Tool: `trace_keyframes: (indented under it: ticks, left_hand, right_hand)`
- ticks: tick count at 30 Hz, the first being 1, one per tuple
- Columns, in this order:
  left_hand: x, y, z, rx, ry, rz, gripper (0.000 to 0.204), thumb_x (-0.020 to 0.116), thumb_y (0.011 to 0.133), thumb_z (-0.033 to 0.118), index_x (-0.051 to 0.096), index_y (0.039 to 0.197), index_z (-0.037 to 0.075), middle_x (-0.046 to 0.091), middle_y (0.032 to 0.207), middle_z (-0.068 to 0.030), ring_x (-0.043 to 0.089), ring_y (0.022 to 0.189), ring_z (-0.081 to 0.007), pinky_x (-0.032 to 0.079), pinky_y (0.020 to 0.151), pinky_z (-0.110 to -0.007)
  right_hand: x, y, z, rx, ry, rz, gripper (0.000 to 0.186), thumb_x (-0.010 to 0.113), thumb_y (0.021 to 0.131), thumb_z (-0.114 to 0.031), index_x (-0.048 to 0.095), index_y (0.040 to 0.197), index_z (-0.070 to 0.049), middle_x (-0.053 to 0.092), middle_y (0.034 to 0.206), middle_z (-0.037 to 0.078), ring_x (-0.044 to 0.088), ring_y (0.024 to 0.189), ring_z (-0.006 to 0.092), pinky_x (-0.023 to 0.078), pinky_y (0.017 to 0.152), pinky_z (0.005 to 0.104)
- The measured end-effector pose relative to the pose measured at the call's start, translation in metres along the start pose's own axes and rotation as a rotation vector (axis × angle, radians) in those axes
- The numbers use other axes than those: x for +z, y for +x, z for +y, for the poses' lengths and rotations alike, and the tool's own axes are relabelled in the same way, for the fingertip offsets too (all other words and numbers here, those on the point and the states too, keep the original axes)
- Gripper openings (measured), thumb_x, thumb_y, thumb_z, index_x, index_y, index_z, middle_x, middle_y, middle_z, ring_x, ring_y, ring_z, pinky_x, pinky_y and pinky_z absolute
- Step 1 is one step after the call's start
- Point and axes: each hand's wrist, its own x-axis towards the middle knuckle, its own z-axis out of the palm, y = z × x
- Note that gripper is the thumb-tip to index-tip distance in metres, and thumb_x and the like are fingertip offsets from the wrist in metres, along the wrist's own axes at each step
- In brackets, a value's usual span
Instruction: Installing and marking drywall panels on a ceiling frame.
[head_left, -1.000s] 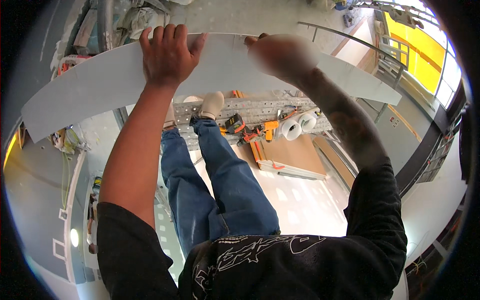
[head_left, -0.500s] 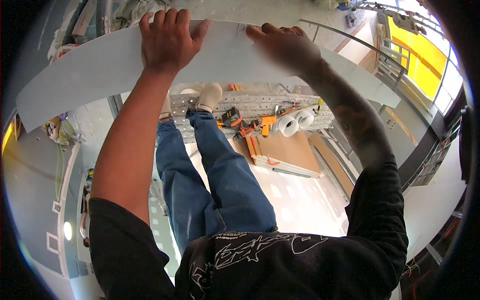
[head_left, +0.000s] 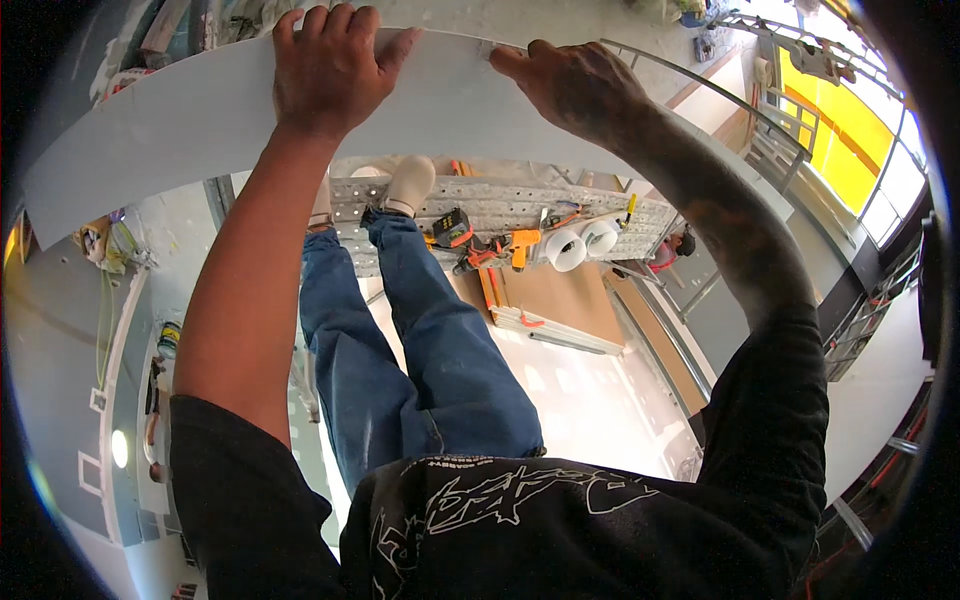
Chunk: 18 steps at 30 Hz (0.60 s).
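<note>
A long, pale grey drywall panel [head_left: 440, 100] spans the view in front of me, bowed by the lens. My left hand [head_left: 330, 75] holds its far edge, fingers hooked over and thumb spread along the face. To the right, my right hand [head_left: 580, 90] is closed at the same edge, its thumb side pointing left; its fingertips are partly hidden. Below the panel, my shoes rest on a perforated metal plank [head_left: 480, 200]. An orange-and-black cordless tool [head_left: 515, 250], a dark battery-like block [head_left: 452, 228] and two white rolls [head_left: 567, 250] lie on the plank.
Under the plank lies a stack of brown-faced boards [head_left: 560, 300] on the pale floor. A metal rail [head_left: 720, 90] curves at the right, with yellow sheeting [head_left: 835, 125] beyond. Another person [head_left: 680, 246] is low at the right, near the plank's end.
My right hand, blurred before, is now sharp and closed at the panel's edge. The panel and both hands sit slightly higher in view. A person has come into sight beyond the plank's right end.
</note>
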Motion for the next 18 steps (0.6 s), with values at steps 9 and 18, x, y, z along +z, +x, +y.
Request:
trace_keyframes:
  ticks: [9,18]
  left_hand:
    - [-0.003,0.0,0.004,-0.047,-0.023,-0.071,0.042,0.06,0.095,0.052,0.067,0.097,0.011,0.068,0.094,-0.0076,0.064,0.097,-0.0274,0.038,0.099,-0.047]
    - [0.007,0.001,0.008,-0.063,-0.048,-0.035,0.04,0.06,0.095,0.051,0.065,0.094,0.011,0.066,0.093,-0.0069,0.063,0.093,-0.0282,0.039,0.098,-0.048]
  right_hand:
    - [0.007,-0.024,-0.001,0.033,0.155,0.177,0.015,0.055,0.099,-0.019,0.054,0.114,-0.015,0.066,0.084,0.009,0.072,0.071,0.0295,0.061,0.059,0.044]
    - [0.037,-0.045,0.025,0.093,0.186,0.164,0.021,0.06,0.094,-0.012,0.055,0.114,-0.013,0.067,0.088,0.01,0.073,0.078,0.0307,0.061,0.065,0.043]
